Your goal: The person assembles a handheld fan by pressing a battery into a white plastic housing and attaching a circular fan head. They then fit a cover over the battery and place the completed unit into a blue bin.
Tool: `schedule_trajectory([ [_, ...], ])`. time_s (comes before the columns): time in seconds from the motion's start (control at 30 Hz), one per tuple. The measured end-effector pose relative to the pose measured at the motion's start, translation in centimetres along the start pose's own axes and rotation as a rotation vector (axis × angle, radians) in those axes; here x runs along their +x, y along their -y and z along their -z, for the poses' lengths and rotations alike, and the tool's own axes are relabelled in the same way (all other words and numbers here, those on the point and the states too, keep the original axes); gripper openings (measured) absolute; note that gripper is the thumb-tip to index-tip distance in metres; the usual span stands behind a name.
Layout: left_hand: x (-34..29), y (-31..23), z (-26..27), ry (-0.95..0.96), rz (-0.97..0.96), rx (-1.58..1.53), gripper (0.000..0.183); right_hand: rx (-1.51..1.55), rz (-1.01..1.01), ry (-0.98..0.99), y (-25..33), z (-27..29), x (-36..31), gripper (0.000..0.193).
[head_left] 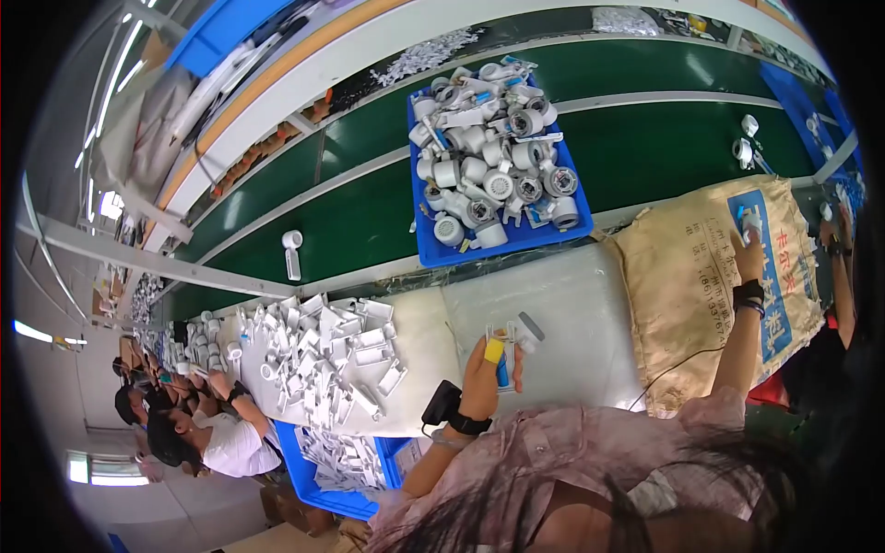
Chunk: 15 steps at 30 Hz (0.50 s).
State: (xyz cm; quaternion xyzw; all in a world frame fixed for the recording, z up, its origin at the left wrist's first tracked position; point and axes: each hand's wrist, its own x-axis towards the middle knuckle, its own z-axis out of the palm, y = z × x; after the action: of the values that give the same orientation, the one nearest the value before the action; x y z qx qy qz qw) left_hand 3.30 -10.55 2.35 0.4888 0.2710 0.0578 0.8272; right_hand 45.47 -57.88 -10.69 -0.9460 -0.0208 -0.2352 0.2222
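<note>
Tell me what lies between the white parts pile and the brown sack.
In the head view, a cream surface and clear plastic lie between them; the left hand holds a white-and-grey part above the plastic.

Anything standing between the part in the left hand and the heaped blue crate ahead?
Nothing visible stands in between. From the left hand and its small grey-and-white part to the blue crate's near wall, I see only the plastic-covered work surface.
</note>
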Motion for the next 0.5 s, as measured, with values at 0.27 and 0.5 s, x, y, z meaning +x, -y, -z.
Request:
schedule_trajectory([
  [0.27, -3.0, 0.0, 3.9, 0.081, 0.03, -0.256, 0.048, 0.968, 0.174, 0.939, 29.3, 4.5, -16.8, 0.027],
  [0.5, -5.5, -1.2, 6.5, 0.189, 0.007, -0.343, 0.042, 1.563, -0.07, 1.903, 43.3, 6.8, -28.0, 0.094],
])
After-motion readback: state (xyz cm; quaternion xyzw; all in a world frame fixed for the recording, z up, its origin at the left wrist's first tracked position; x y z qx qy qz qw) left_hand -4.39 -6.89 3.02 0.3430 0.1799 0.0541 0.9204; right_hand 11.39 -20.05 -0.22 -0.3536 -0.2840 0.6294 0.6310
